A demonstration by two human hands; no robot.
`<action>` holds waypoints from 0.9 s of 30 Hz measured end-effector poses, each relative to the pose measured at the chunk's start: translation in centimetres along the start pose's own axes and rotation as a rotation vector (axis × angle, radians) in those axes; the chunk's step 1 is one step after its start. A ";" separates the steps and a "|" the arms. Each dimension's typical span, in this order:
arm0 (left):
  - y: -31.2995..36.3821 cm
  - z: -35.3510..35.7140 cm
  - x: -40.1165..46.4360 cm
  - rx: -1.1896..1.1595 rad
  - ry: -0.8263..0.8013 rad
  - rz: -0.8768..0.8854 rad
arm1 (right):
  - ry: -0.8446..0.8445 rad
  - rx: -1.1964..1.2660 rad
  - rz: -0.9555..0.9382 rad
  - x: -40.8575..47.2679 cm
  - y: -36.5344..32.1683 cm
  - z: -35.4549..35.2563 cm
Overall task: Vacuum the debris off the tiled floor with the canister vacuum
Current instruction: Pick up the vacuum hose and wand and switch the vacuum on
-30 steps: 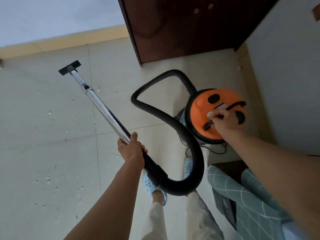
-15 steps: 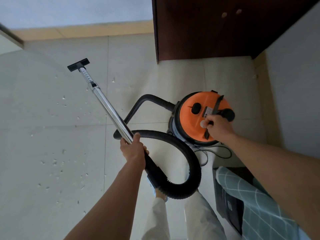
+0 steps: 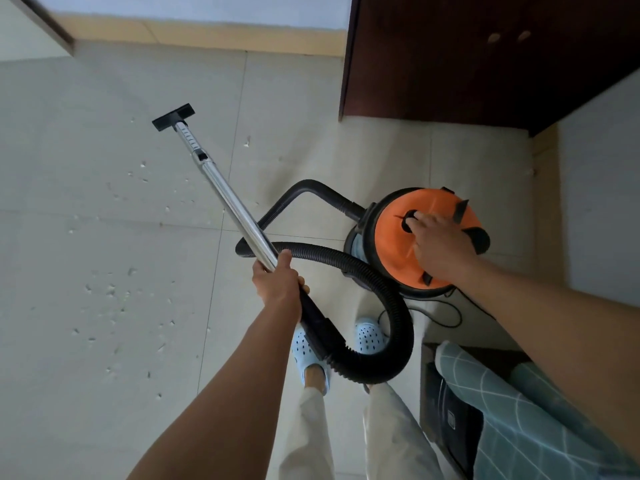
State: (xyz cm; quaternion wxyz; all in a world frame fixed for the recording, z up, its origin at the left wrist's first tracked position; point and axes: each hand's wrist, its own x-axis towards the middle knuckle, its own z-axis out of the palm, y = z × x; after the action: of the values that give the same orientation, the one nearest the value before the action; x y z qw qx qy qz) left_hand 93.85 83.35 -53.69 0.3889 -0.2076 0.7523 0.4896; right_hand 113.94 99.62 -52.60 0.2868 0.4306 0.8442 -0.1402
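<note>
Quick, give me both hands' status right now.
Left hand: grips the vacuum wand.
Right hand: rests on the orange canister lid, fingers at a black knob; grip cannot be told.

orange vac lid [image 3: 398,251], blk hose [image 3: 398,306], teal checked cloth [image 3: 526,427]

Pale tiled floor [image 3: 104,237], dark wooden cabinet [image 3: 450,64]

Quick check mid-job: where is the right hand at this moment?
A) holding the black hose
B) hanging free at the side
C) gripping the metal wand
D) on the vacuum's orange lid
D: the right hand rests on top of the orange lid of the vacuum, fingers at a black button, while the left hand grips the wand.
</note>
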 end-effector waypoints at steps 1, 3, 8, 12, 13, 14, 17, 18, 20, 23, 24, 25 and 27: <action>0.1 -0.2 0.2 0.005 0.001 0.000 | -0.055 -0.035 0.006 0.4 -0.2 0.2; 0.2 -0.5 0.3 0.008 -0.006 0.006 | -0.140 -0.051 0.036 0.9 -0.6 0.4; 0.5 -1.2 0.1 0.008 -0.015 0.021 | -0.181 -0.078 0.049 1.1 -0.6 0.9; 0.4 -1.3 -0.2 -0.012 -0.016 0.028 | -0.200 -0.095 0.048 0.9 -0.6 0.7; 0.4 -1.4 -0.2 -0.012 -0.019 0.027 | -0.204 -0.102 0.053 0.9 -0.7 0.7; 0.3 -1.5 -0.3 -0.013 -0.022 0.022 | -0.208 -0.102 0.057 1.0 -0.8 0.5; 0.2 -1.8 -0.4 -0.024 -0.016 0.025 | -0.220 -0.094 0.051 1.3 -1.0 -0.1; 0.2 -1.8 -0.5 -0.029 -0.010 0.023 | -0.228 -0.096 0.049 1.3 -0.9 -0.3; 0.0 -2.0 -0.5 -0.031 0.000 0.023 | -0.239 -0.102 0.048 1.3 -1.0 -0.6; -0.3 -2.3 -0.5 -0.050 -0.005 0.013 | -0.094 -0.093 0.036 0.6 -2.4 -0.8; -0.2 -2.3 -0.5 -0.060 -0.013 0.011 | 0.005 -0.035 -0.009 0.2 -3.4 -0.9; -0.1 -2.4 -0.5 -0.071 -0.023 0.005 | 0.075 0.077 -0.067 -0.4 -4.9 -1.0; 0.3 -2.4 -0.4 -0.096 -0.041 -0.011 | -0.070 0.454 -0.122 -1.8 -8.6 -0.9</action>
State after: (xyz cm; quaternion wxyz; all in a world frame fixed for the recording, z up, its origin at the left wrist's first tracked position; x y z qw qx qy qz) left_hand 92.95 81.28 -52.61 0.3965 -0.2200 0.7187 0.5271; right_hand 107.51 93.75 -50.90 0.2027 0.4273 0.8051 -0.3580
